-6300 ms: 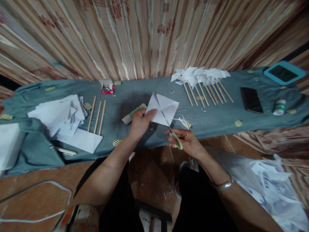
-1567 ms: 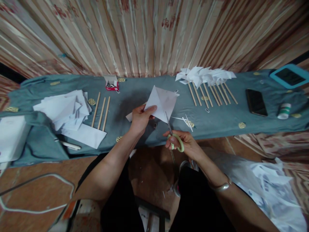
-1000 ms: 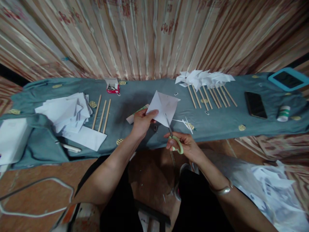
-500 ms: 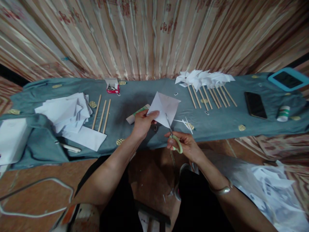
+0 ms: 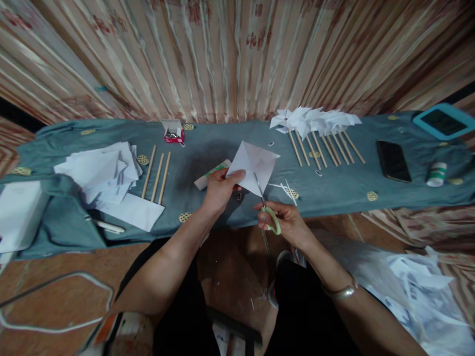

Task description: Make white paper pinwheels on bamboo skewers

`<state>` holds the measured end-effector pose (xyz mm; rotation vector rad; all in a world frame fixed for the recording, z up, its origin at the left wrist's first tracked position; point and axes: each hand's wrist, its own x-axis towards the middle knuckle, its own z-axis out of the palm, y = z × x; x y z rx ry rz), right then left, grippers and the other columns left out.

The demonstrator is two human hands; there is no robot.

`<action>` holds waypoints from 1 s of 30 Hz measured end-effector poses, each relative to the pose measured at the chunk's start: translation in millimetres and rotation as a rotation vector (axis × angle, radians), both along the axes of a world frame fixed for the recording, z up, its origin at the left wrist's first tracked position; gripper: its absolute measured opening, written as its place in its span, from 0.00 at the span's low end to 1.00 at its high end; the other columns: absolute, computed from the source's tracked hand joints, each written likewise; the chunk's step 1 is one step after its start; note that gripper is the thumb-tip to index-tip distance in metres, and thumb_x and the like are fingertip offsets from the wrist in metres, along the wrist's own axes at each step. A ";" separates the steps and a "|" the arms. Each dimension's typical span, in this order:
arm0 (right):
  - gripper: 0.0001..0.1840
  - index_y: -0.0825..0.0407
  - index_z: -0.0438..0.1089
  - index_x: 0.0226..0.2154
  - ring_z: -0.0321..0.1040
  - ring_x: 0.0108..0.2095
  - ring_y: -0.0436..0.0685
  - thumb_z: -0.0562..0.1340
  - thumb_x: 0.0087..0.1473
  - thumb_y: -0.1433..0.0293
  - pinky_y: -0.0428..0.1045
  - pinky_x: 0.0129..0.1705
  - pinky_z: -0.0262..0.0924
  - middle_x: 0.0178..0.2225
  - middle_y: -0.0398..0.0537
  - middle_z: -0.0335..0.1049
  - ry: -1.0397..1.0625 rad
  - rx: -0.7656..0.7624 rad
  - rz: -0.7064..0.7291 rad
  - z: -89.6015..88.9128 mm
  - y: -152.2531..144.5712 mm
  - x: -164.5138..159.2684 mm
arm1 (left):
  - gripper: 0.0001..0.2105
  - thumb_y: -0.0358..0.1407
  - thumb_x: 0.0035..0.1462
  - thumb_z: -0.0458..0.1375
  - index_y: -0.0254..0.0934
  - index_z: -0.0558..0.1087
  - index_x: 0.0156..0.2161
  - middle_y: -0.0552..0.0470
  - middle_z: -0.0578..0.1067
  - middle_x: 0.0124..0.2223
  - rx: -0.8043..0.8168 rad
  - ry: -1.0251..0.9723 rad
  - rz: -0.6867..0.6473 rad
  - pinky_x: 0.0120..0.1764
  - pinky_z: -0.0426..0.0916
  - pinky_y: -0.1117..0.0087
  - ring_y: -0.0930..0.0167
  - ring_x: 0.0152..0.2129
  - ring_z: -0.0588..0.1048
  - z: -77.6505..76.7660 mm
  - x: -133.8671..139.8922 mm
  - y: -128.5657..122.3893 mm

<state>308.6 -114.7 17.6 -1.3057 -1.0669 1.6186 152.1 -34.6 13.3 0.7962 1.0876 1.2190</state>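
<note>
Between thumb and fingers, my left hand (image 5: 219,190) pinches the left corner of a white square of paper (image 5: 251,160) with crease lines. My right hand (image 5: 284,220) grips green-handled scissors (image 5: 272,221). The blades lie at the paper's lower right part, pointing toward its middle. Under and behind my left hand is a green and white box (image 5: 202,181), partly covered. Thin paper strips (image 5: 287,190) lie on the cloth just right of the scissors.
Paper pinwheels (image 5: 315,121) on sticks lie at the back right, near a phone (image 5: 393,160) and a glue stick (image 5: 437,174). Leftward are loose wooden sticks (image 5: 157,178), a red box of metal pins (image 5: 173,136), stacked paper (image 5: 104,168) and a pen (image 5: 107,226).
The right side of the paper has shifted slightly outward at the cut. Both hands stay in nearly the same place, still holding the paper and scissors.
</note>
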 end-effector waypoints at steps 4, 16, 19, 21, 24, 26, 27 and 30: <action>0.21 0.52 0.74 0.28 0.62 0.17 0.45 0.74 0.34 0.57 0.43 0.20 0.59 0.18 0.38 0.69 -0.004 -0.001 -0.005 -2.1 -0.1 0.4 | 0.11 0.37 0.35 0.67 0.33 0.75 0.25 0.54 0.73 0.24 -0.004 0.009 -0.004 0.22 0.63 0.75 0.76 0.20 0.68 0.7 0.0 -0.3; 0.20 0.52 0.74 0.28 0.63 0.18 0.46 0.74 0.34 0.57 0.43 0.20 0.58 0.18 0.39 0.69 -0.022 0.006 -0.006 -1.9 -0.4 1.2 | 0.11 0.37 0.36 0.67 0.33 0.75 0.26 0.54 0.74 0.24 0.003 0.001 -0.016 0.22 0.63 0.76 0.76 0.19 0.68 -2.1 -0.1 0.4; 0.20 0.52 0.74 0.28 0.63 0.18 0.46 0.74 0.34 0.58 0.43 0.20 0.58 0.18 0.39 0.69 -0.016 0.007 -0.009 -3.2 -0.4 1.0 | 0.11 0.38 0.35 0.67 0.33 0.75 0.25 0.54 0.73 0.23 -0.001 0.012 -0.016 0.22 0.63 0.75 0.76 0.19 0.68 -2.4 -0.3 0.3; 0.20 0.52 0.74 0.28 0.63 0.18 0.46 0.74 0.34 0.58 0.43 0.20 0.58 0.18 0.39 0.68 -0.018 0.013 -0.012 -4.2 -0.5 0.9 | 0.11 0.38 0.35 0.67 0.33 0.75 0.25 0.54 0.73 0.23 -0.001 0.013 -0.017 0.22 0.63 0.75 0.76 0.19 0.67 -2.3 -0.5 0.3; 0.19 0.52 0.74 0.28 0.62 0.17 0.46 0.74 0.35 0.58 0.43 0.19 0.58 0.18 0.39 0.69 -0.022 0.027 -0.012 -5.1 -0.3 0.4 | 0.12 0.38 0.35 0.67 0.33 0.75 0.26 0.54 0.73 0.24 0.001 0.006 -0.014 0.22 0.63 0.75 0.76 0.19 0.68 -1.8 -0.5 0.1; 0.19 0.52 0.73 0.27 0.63 0.17 0.46 0.74 0.35 0.58 0.43 0.19 0.58 0.18 0.39 0.68 -0.018 0.028 -0.015 -5.2 0.0 -0.4 | 0.12 0.38 0.35 0.67 0.33 0.75 0.26 0.55 0.73 0.24 -0.001 0.004 -0.009 0.22 0.63 0.75 0.76 0.19 0.68 -1.3 -0.4 0.0; 0.19 0.52 0.73 0.27 0.62 0.17 0.46 0.74 0.34 0.58 0.43 0.19 0.58 0.18 0.39 0.68 -0.014 0.025 -0.021 -5.2 0.0 -0.9 | 0.12 0.38 0.35 0.67 0.33 0.75 0.26 0.55 0.73 0.24 -0.001 0.003 -0.008 0.22 0.63 0.75 0.76 0.19 0.68 -1.1 -0.3 0.0; 0.20 0.52 0.74 0.27 0.62 0.16 0.46 0.75 0.32 0.58 0.43 0.18 0.57 0.17 0.38 0.68 0.004 0.004 -0.052 -4.8 0.2 -2.4 | 0.11 0.37 0.35 0.67 0.33 0.75 0.26 0.55 0.73 0.24 0.000 -0.005 -0.004 0.22 0.62 0.76 0.77 0.19 0.68 -0.8 -0.2 0.2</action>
